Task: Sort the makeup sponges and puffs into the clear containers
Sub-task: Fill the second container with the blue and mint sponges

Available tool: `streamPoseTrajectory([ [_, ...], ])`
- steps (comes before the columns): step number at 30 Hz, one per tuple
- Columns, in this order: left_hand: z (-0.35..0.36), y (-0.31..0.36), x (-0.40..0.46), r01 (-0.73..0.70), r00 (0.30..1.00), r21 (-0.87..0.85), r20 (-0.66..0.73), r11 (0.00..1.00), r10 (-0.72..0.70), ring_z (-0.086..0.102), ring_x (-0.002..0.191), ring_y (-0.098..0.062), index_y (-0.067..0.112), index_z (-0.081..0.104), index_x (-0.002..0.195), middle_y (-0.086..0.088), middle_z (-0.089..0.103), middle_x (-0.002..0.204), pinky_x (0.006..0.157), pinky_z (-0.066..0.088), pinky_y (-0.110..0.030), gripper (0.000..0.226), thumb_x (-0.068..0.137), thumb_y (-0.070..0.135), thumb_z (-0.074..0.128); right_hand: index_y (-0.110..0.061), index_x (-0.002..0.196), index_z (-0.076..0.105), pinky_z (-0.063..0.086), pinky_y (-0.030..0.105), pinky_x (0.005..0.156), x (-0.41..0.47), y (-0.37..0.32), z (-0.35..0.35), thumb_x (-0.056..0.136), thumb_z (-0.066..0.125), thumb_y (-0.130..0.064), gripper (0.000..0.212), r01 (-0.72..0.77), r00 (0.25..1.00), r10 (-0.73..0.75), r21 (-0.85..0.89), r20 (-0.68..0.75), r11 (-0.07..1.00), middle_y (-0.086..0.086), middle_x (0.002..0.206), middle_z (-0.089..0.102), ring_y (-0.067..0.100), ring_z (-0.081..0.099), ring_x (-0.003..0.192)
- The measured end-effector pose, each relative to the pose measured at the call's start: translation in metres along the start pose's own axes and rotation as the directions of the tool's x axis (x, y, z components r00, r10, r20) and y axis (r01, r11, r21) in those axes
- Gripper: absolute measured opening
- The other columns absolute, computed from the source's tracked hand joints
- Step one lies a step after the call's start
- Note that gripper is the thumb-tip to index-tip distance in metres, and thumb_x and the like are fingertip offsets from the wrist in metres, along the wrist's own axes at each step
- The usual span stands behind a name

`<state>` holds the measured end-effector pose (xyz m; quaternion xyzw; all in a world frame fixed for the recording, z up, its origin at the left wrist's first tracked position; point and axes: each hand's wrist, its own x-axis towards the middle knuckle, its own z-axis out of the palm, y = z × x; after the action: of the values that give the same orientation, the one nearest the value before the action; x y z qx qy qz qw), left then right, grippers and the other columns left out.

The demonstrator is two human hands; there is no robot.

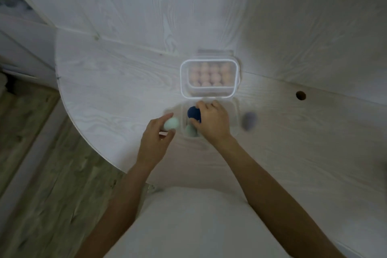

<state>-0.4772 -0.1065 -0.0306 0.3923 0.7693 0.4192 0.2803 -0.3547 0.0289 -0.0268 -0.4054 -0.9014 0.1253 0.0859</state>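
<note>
Navy sponge [193, 113] sits pinched in the curled fingers of the right hand [212, 123], over the near clear container [234, 115], whose walls are faint and hard to trace. A pale green sponge [191, 131] lies inside it, just below the navy one. The left hand [156, 138] grips a mint sponge [171, 124] between thumb and fingers, just left of that container. A greyish-purple sponge [249, 120], blurred, lies on the white desk [104, 90] to the right. Beyond, touching the near container, a second clear container [184, 77] holds rows of peach puffs [210, 74].
</note>
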Motion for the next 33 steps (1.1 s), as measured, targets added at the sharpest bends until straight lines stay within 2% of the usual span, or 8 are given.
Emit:
streamPoseTrajectory([
  [4,-0.005,-0.007,0.010,-0.009,0.999,-0.021,0.036,1.000,0.010,0.055,0.094,-0.009,0.024,0.054,0.125,-0.002,0.053,0.115,0.070,0.043,-0.002,0.042,0.087,0.008,0.063,-0.009,0.069,0.058,0.041,0.029,0.057,0.004,-0.005,0.008,0.058,0.082,-0.035,0.036,-0.017,1.000,0.017,-0.104,-0.007,0.994,0.005,0.060,0.058,0.026,0.053,0.064],
  [8,-0.007,-0.013,0.020,-0.051,0.998,-0.056,0.041,0.997,0.053,0.057,0.091,-0.011,0.021,0.055,0.124,0.000,0.054,0.115,0.068,0.046,-0.007,0.040,0.086,0.011,0.065,-0.010,0.069,0.060,0.047,0.032,0.063,0.002,-0.010,0.017,0.055,0.085,-0.037,0.039,-0.091,0.994,0.100,-0.154,0.054,0.984,0.007,0.067,0.060,0.028,0.056,0.070],
  [12,-0.006,-0.012,0.033,-0.125,0.991,0.000,0.040,0.992,0.125,0.059,0.083,-0.015,0.020,0.056,0.113,0.001,0.058,0.109,0.064,0.051,-0.022,0.034,0.082,0.015,0.069,-0.008,0.084,0.063,0.040,0.038,0.074,0.000,-0.010,0.021,0.072,0.073,-0.041,0.036,-0.179,0.980,0.186,-0.089,0.071,0.980,0.009,0.086,0.060,0.031,0.053,0.086],
  [15,-0.004,-0.010,0.041,-0.162,0.986,0.055,0.040,0.985,0.160,0.059,0.075,-0.017,0.021,0.057,0.111,-0.001,0.058,0.105,0.062,0.053,-0.032,0.033,0.081,0.016,0.071,-0.009,0.088,0.062,0.036,0.037,0.079,-0.003,-0.007,0.026,0.079,0.066,-0.045,0.038,-0.225,0.971,0.227,-0.036,0.081,0.974,0.008,0.089,0.060,0.030,0.050,0.088],
  [19,0.001,-0.006,0.046,-0.219,0.976,0.053,0.027,0.974,0.218,0.057,0.080,-0.012,0.020,0.060,0.111,-0.002,0.059,0.105,0.064,0.052,-0.020,0.036,0.079,0.010,0.072,-0.008,0.094,0.060,0.034,0.036,0.082,-0.003,-0.005,0.022,0.085,0.058,-0.044,0.037,-0.178,0.974,0.189,-0.096,0.123,0.979,0.010,0.095,0.059,0.030,0.049,0.093],
  [22,0.008,-0.002,0.046,-0.322,0.947,0.097,0.049,0.942,0.318,0.055,0.082,-0.008,0.016,0.064,0.113,-0.003,0.059,0.106,0.065,0.049,-0.013,0.038,0.077,0.005,0.072,-0.007,0.095,0.059,0.035,0.035,0.078,-0.004,-0.003,0.020,0.086,0.059,-0.037,0.032,-0.145,0.977,0.164,-0.140,0.136,0.979,0.011,0.097,0.059,0.030,0.050,0.092],
  [29,0.036,0.000,0.056,-0.442,0.897,0.197,0.118,0.875,0.426,0.057,0.083,-0.021,0.011,0.066,0.114,-0.012,0.056,0.112,0.071,0.050,-0.025,0.043,0.073,-0.002,0.070,-0.008,0.074,0.068,0.041,0.035,0.063,-0.010,0.000,0.022,0.074,0.072,-0.031,0.023,-0.161,0.985,0.166,-0.077,0.052,0.984,0.010,0.076,0.059,0.027,0.054,0.071],
  [33,0.045,0.001,0.057,-0.471,0.882,0.232,0.138,0.851,0.451,0.059,0.083,-0.024,0.009,0.067,0.113,-0.014,0.058,0.110,0.070,0.053,-0.031,0.037,0.079,-0.006,0.062,-0.010,0.077,0.067,0.046,0.034,0.060,-0.024,0.007,0.028,0.076,0.073,-0.025,0.015,-0.131,0.991,0.131,-0.033,-0.011,0.991,0.005,0.068,0.061,0.023,0.057,0.063],
])
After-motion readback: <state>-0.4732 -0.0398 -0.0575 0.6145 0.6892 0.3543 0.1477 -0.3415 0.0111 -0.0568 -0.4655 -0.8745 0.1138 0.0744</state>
